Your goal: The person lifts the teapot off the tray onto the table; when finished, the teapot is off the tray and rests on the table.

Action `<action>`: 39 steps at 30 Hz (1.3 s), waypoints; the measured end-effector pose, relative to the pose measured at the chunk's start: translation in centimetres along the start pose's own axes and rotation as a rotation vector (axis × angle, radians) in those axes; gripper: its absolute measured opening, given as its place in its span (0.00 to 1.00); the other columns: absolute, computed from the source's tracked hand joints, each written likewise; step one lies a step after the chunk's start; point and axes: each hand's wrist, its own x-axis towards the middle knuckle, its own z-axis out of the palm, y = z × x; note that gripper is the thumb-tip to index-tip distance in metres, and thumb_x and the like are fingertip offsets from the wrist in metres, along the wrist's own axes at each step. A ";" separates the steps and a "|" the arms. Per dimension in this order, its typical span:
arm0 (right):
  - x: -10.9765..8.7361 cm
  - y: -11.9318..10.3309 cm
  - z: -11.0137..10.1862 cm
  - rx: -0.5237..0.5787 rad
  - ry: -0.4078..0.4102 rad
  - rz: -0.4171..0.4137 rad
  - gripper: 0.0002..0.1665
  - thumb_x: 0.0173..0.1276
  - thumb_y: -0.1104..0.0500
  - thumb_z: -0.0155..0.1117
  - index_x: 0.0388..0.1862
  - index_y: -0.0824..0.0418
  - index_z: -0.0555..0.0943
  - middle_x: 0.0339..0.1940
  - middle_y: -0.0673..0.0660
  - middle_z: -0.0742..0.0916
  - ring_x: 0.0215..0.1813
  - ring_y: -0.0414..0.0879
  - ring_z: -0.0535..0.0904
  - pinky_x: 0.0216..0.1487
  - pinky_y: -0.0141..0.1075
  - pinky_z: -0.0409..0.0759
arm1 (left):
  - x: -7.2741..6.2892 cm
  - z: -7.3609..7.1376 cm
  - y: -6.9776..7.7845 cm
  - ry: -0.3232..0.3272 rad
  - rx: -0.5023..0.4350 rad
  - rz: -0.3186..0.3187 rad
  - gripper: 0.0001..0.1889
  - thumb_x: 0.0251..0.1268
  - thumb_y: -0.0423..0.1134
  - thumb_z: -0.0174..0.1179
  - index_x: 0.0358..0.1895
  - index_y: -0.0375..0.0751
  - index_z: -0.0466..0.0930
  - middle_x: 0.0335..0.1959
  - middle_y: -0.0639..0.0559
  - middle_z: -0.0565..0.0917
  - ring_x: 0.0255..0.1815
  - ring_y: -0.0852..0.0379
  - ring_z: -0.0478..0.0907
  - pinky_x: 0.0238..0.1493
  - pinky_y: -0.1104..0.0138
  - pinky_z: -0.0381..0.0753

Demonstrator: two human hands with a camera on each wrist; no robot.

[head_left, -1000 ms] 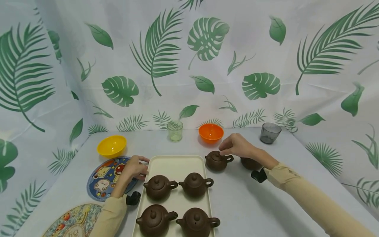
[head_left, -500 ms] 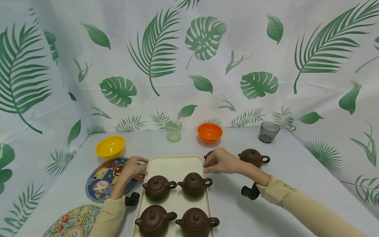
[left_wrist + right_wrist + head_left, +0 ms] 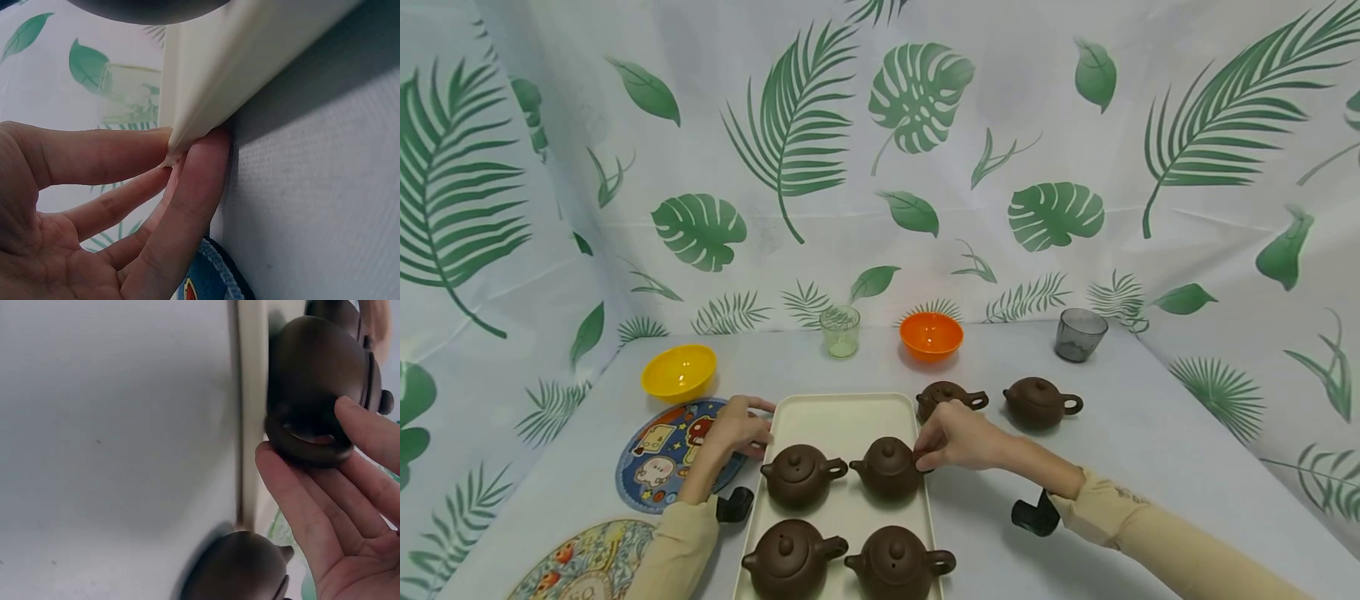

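A cream tray (image 3: 842,417) bears several dark brown teapots, all with knobbed lids. My left hand (image 3: 741,431) is at the tray's left side; in the left wrist view the thumb and fingers pinch its rim (image 3: 206,106). At the far right teapot (image 3: 889,471) on the tray is my right hand (image 3: 962,437), which holds its handle. In the right wrist view, thumb and fingers lie on either side of that handle (image 3: 309,450). Off the tray to the right stand two more brown teapots, one (image 3: 942,393) partly behind my right hand and another (image 3: 1037,404) further right.
Along the back are a yellow bowl (image 3: 680,372), a pale green glass (image 3: 840,333), an orange bowl (image 3: 932,337) and a grey glass (image 3: 1081,335). Left of the tray lie a blue cartoon mat (image 3: 655,454) and a patterned mat (image 3: 587,567). A leaf-print cloth (image 3: 955,275) hangs behind.
My right hand has left the lid of the teapot right of the tray and come down and left to the handle of a teapot on the tray. The left hand stays at the rim.
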 end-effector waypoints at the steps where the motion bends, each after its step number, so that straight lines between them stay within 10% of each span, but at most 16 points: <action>1: -0.1 0.1 0.1 0.004 0.001 0.003 0.05 0.53 0.65 0.73 0.31 0.63 0.88 0.25 0.48 0.88 0.28 0.32 0.83 0.29 0.26 0.81 | 0.0 0.0 0.0 -0.001 -0.001 0.001 0.24 0.49 0.21 0.59 0.55 0.26 0.75 0.35 0.36 0.81 0.26 0.52 0.82 0.26 0.60 0.86; 21: -1.0 0.6 1.4 0.049 0.150 -0.022 0.06 0.53 0.65 0.73 0.32 0.65 0.89 0.26 0.51 0.89 0.27 0.31 0.80 0.25 0.27 0.79 | -0.1 -0.1 -0.3 0.002 -0.001 0.008 0.25 0.49 0.21 0.60 0.55 0.26 0.75 0.35 0.36 0.82 0.26 0.52 0.82 0.27 0.60 0.86; 39: -6.4 3.7 -3.8 0.074 0.247 -0.012 0.08 0.53 0.65 0.73 0.33 0.67 0.88 0.29 0.54 0.89 0.30 0.36 0.84 0.30 0.32 0.84 | -0.2 0.1 0.0 0.004 0.003 0.013 0.24 0.49 0.21 0.60 0.55 0.26 0.75 0.36 0.35 0.82 0.26 0.52 0.82 0.27 0.60 0.86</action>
